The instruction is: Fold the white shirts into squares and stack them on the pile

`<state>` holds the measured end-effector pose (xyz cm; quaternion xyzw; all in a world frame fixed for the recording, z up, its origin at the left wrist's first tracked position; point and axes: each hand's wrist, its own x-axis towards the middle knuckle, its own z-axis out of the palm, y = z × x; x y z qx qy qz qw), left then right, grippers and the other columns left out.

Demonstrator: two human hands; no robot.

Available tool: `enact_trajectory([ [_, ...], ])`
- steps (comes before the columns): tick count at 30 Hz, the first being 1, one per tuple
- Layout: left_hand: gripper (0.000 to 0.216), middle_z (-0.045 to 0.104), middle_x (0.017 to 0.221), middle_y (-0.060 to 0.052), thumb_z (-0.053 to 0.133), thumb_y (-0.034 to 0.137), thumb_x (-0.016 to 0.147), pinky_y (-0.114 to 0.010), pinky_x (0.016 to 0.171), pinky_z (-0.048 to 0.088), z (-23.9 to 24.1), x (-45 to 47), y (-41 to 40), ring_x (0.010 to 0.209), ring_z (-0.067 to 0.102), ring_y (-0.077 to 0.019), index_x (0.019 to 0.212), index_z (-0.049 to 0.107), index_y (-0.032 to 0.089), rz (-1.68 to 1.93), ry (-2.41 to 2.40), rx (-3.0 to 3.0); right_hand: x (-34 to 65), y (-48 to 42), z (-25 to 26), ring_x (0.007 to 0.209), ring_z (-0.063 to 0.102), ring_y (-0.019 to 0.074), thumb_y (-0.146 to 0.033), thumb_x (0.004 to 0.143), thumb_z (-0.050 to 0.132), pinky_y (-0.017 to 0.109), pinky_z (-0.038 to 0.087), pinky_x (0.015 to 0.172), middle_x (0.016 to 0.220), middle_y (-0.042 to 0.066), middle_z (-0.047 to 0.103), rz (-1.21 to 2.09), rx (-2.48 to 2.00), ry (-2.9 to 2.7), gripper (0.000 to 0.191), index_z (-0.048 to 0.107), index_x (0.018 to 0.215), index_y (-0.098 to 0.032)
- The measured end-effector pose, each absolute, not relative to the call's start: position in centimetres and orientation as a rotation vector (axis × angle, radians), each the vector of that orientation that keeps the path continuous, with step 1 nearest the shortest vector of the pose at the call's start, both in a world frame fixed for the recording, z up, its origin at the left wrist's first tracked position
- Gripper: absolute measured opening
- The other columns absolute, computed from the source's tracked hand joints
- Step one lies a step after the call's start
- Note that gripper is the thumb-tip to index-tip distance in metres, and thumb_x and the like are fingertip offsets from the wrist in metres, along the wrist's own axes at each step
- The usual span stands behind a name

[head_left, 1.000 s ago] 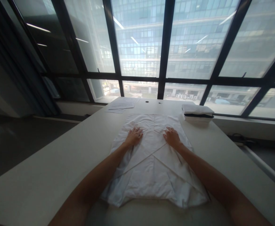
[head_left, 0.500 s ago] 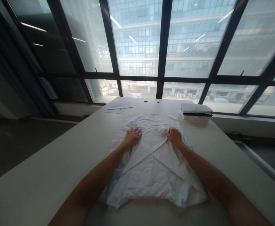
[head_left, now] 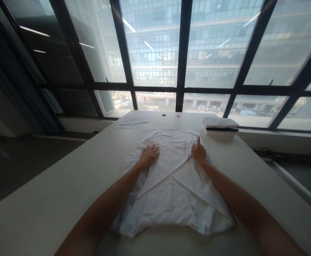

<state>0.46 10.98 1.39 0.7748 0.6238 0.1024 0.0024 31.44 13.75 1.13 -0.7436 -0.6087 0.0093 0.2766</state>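
The white garment (head_left: 168, 209) lies on the table (head_left: 86, 174), its layers crossed. The left hand (head_left: 149, 155) presses it, fingers spread; the right hand (head_left: 198, 152) extends its forefinger, whether pinching cloth I can't tell. Smoothing seems underway; the next move calls for flat layers.

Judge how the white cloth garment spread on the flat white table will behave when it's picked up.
The white cloth garment will probably hang floppy, as soft wrinkles run all over it. It is likely light for its spread, since it lies low and thin on the flat white table. Its overlapping diagonal folds may fall open, with no fastening visible along their edges.
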Motion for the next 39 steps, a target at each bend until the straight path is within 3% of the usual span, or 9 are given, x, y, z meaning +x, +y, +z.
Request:
enact_trajectory([
  [5,0.049,0.038,0.163,-0.008,0.038,0.042,0.105,-0.063,0.117,0.027,1.4,0.5,11.0,0.149,0.034,-0.0369,0.151,0.049,0.029,0.314,1.965,2.430,31.4,14.0,0.8,0.110,0.065,0.0305,-0.039,0.106,0.027,0.040,0.048,0.094,0.132,0.018,0.064,-0.014,-1.897,-1.663,0.063,0.017,0.165,-0.021],
  [9,0.049,0.038,0.163,-0.008,0.039,0.041,0.105,-0.062,0.118,0.026,1.3,0.4,11.1,0.149,0.033,-0.0369,0.151,0.049,0.029,0.320,1.959,2.430,31.6,14.2,0.0,0.118,0.061,0.0306,-0.040,0.105,0.035,0.041,0.044,0.101,0.123,0.019,0.067,-0.026,-1.941,-1.733,0.051,0.052,0.147,-0.017],
  [11,0.048,0.038,0.163,-0.008,0.039,0.041,0.105,-0.062,0.118,0.027,1.3,0.4,11.1,0.149,0.033,-0.0370,0.150,0.050,0.029,0.329,1.958,2.427,31.8,14.3,-0.3,0.118,0.061,0.0303,-0.039,0.104,0.037,0.042,0.043,0.102,0.119,0.020,0.069,-0.013,-1.950,-1.753,0.048,0.059,0.139,-0.015],
  [19,0.045,0.047,0.157,-0.010,0.049,0.029,0.099,-0.059,0.123,0.022,1.8,0.9,11.1,0.151,0.032,-0.0314,0.143,0.056,0.024,0.589,1.876,2.486,31.3,14.5,0.0,0.130,0.055,0.0281,-0.035,0.103,0.036,0.038,0.041,0.109,0.137,0.020,0.061,0.026,-1.759,-1.805,0.053,0.050,0.147,-0.009],
  [22,0.046,0.058,0.146,-0.011,0.046,0.026,0.099,-0.046,0.119,0.037,1.9,1.8,11.0,0.139,0.050,-0.0256,0.143,0.056,0.020,0.929,1.548,2.436,30.7,14.0,0.4,0.143,0.042,0.0260,-0.037,0.103,0.036,0.041,0.035,0.117,0.152,0.019,0.050,0.028,-1.492,-1.942,0.059,0.040,0.155,-0.008],
  [25,0.056,0.068,0.133,-0.012,0.042,0.035,0.102,-0.039,0.100,0.054,1.7,3.0,10.6,0.115,0.068,-0.0220,0.156,0.038,0.019,1.005,1.202,2.178,29.9,13.1,0.6,0.151,0.031,0.0233,-0.040,0.104,0.038,0.043,0.029,0.122,0.163,0.015,0.037,0.068,-1.216,-2.137,0.063,0.033,0.160,-0.012],
  [29,0.081,0.072,0.126,-0.010,0.049,0.043,0.102,-0.037,0.095,0.055,1.2,3.9,10.2,0.101,0.072,-0.0195,0.165,0.004,0.021,0.938,0.978,2.042,29.0,12.1,0.6,0.154,0.025,0.0232,-0.040,0.103,0.045,0.046,0.027,0.123,0.168,0.011,0.026,0.218,-0.896,-2.393,0.063,0.032,0.161,-0.019],
  [34,0.072,0.062,0.143,-0.011,0.050,0.057,0.100,-0.042,0.109,0.047,1.0,3.9,10.3,0.126,0.063,-0.0260,0.160,0.035,0.020,0.930,0.887,2.116,28.3,11.4,0.7,0.149,0.037,0.0295,-0.040,0.097,0.060,0.051,0.032,0.121,0.161,0.013,0.041,0.331,-0.651,-2.493,0.061,0.047,0.154,-0.023],
  [39,0.062,0.058,0.147,-0.010,0.048,0.061,0.100,-0.046,0.120,0.036,1.2,4.0,10.1,0.138,0.053,-0.0292,0.144,0.059,0.019,0.951,0.923,2.175,27.8,10.4,1.4,0.141,0.049,0.0277,-0.042,0.097,0.061,0.048,0.038,0.118,0.150,0.010,0.056,0.415,-0.489,-2.453,0.053,0.055,0.148,-0.026],
])
